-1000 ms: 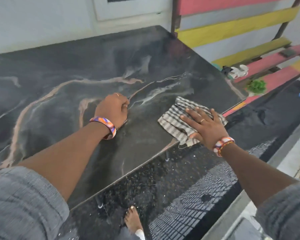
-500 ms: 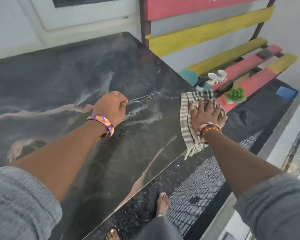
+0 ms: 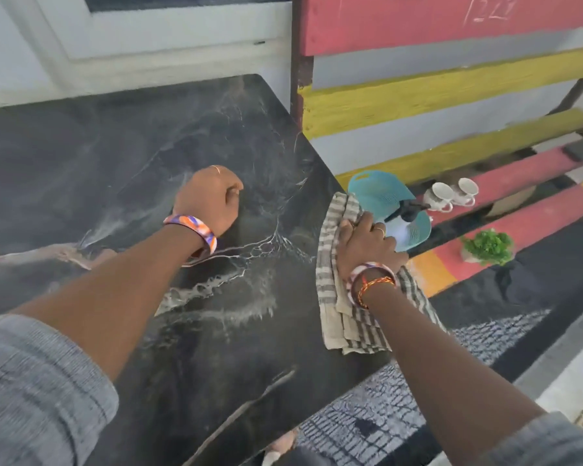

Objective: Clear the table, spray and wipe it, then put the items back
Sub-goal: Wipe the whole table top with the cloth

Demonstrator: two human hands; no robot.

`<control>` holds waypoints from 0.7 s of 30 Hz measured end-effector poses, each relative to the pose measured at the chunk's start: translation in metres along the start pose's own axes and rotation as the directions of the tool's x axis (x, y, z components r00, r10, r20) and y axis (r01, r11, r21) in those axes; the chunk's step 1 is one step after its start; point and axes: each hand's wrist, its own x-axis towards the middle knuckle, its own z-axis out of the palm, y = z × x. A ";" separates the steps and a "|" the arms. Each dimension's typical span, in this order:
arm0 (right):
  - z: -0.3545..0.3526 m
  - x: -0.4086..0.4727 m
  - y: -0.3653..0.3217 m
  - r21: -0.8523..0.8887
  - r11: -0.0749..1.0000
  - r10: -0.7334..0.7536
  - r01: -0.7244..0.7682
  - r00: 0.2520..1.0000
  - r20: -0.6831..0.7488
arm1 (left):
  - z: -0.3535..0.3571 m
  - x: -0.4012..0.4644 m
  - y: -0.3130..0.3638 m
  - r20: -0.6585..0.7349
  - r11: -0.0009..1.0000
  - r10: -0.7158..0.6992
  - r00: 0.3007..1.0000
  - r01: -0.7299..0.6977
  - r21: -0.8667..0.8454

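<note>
The dark marble table [image 3: 122, 156] fills the left and middle of the head view, with pale wet streaks near its centre. A striped grey-and-white cloth [image 3: 334, 297] lies over the table's right edge. My right hand [image 3: 367, 243] presses flat on the cloth's upper part, fingers pointing away from me. My left hand [image 3: 209, 200] rests as a closed fist on the tabletop, left of the cloth and apart from it. A spray bottle [image 3: 408, 213] with a black trigger head stands just past my right hand, off the table.
A bench of red and yellow slats [image 3: 451, 92] stands to the right of the table. On it are a teal perforated tray [image 3: 381, 196], two white cups [image 3: 451, 193] and a small green plant [image 3: 488, 247]. My bare foot [image 3: 280, 449] shows below the table edge.
My right hand has slid the cloth from the near right part of the table to its right edge and further away from me. The left fist has stayed in place.
</note>
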 end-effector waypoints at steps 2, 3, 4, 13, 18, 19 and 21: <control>-0.001 0.020 -0.019 0.032 0.999 -0.039 0.038 0.999 0.005 | -0.002 0.012 -0.004 -0.017 1.000 -0.026 1.000 0.026 0.005; -0.002 0.031 -0.030 0.047 0.998 -0.050 0.049 0.999 0.007 | -0.003 0.018 -0.006 -0.023 0.999 -0.044 0.999 0.044 0.012; -0.003 0.042 -0.041 0.063 0.996 -0.057 0.056 0.998 0.007 | -0.005 0.026 -0.010 -0.027 0.998 -0.062 0.998 0.063 0.022; -0.009 0.150 -0.157 0.182 0.977 -0.115 0.109 0.993 0.027 | -0.021 0.112 -0.059 -0.063 0.991 -0.116 0.991 0.120 0.062; -0.008 0.203 -0.232 0.159 0.973 -0.166 0.167 0.986 -0.019 | -0.025 0.156 -0.092 -0.074 0.985 -0.160 0.984 0.164 0.054; -0.006 0.212 -0.244 0.136 0.974 -0.180 0.182 0.983 -0.027 | -0.026 0.161 -0.098 -0.082 0.985 -0.163 0.983 0.167 0.047; -0.004 0.223 -0.265 0.074 0.973 -0.218 0.218 0.976 -0.012 | -0.029 0.165 -0.112 -0.089 0.985 -0.166 0.982 0.170 0.033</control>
